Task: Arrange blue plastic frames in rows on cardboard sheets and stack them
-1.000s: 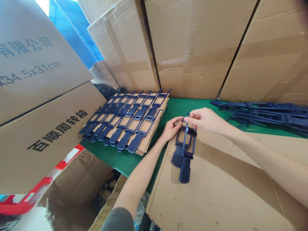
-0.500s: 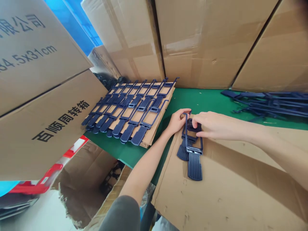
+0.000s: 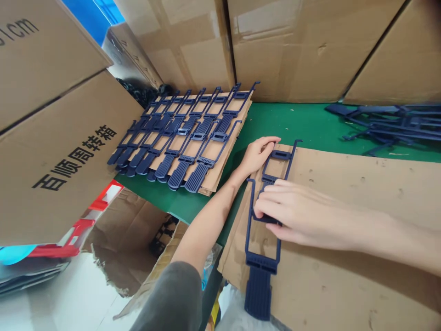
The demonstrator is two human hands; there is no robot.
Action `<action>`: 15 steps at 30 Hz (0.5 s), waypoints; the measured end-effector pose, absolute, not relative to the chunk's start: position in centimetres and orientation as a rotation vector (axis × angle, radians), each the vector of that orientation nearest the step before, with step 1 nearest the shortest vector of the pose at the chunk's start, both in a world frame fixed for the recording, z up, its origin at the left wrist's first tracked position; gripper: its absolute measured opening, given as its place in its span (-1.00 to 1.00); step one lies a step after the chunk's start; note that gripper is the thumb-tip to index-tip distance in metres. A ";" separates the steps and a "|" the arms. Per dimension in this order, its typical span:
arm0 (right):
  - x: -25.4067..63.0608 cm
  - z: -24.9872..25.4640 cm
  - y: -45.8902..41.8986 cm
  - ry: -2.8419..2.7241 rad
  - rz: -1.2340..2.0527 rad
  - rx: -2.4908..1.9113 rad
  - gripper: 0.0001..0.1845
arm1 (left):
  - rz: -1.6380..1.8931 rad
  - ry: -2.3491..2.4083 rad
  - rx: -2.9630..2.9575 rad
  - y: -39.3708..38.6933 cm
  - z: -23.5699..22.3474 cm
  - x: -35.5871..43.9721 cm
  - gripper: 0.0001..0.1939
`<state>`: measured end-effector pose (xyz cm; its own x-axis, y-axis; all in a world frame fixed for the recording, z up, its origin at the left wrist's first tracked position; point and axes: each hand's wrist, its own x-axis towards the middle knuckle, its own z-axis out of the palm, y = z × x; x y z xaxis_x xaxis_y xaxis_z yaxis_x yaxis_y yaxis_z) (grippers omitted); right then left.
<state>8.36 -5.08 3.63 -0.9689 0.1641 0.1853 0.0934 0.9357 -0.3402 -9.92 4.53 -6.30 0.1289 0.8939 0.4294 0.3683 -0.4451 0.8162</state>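
The cardboard sheet (image 3: 344, 257) lies on the bench (image 3: 296, 126), and everything sits relative to it. On its left edge lie two plastic frames, the near frame (image 3: 260, 257) overhanging the sheet's front edge, the far frame (image 3: 280, 158) behind it. To the sheet's left rests a cardboard pad (image 3: 220, 161) carrying a row of frames (image 3: 186, 133). Behind the sheet, to the right, lies a loose pile of frames (image 3: 389, 122). Stacked cartons (image 3: 292, 46) stand behind the sheet along the bench's back.
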 end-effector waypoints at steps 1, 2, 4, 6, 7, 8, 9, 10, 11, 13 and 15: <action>8.1 3.2 -5.6 -2.890 0.502 -0.187 -0.91 | 1.301 1.215 1.888 4.6 -6.3 -10.0 -0.75; 7.9 2.8 -5.9 -2.897 0.506 -0.182 -0.87 | 1.306 1.216 1.892 4.6 -6.3 -10.0 -0.75; 7.8 2.2 -6.2 -2.918 0.494 -0.185 -0.82 | 1.314 1.214 1.895 4.8 -6.4 -10.0 -0.75; 7.8 2.0 -6.1 -2.937 0.471 -0.183 -0.87 | 1.319 1.212 1.892 4.9 -6.4 -10.0 -0.75; 7.8 2.0 -6.0 -2.939 0.463 -0.182 -0.90 | 1.322 1.210 1.889 4.9 -6.5 -10.0 -0.74; 7.9 2.0 -5.9 -2.940 0.460 -0.181 -0.91 | 1.322 1.208 1.887 4.9 -6.4 -10.0 -0.74; 7.9 2.0 -5.7 -2.945 0.463 -0.188 -0.91 | 1.321 1.206 1.886 4.9 -6.4 -9.9 -0.74; 8.0 2.1 -5.5 -2.954 0.469 -0.201 -0.89 | 1.319 1.204 1.888 4.8 -6.4 -9.9 -0.75; 8.0 2.1 -5.3 -2.967 0.473 -0.222 -0.88 | 1.316 1.200 1.892 4.7 -6.3 -9.9 -0.75; 8.0 2.1 -5.0 -2.989 0.466 -0.273 -0.86 | 1.313 1.193 1.893 4.6 -6.1 -9.8 -0.74; 8.0 2.1 -4.8 -2.992 0.436 -0.322 -0.85 | 1.307 1.189 1.879 4.4 -6.0 -9.8 -0.74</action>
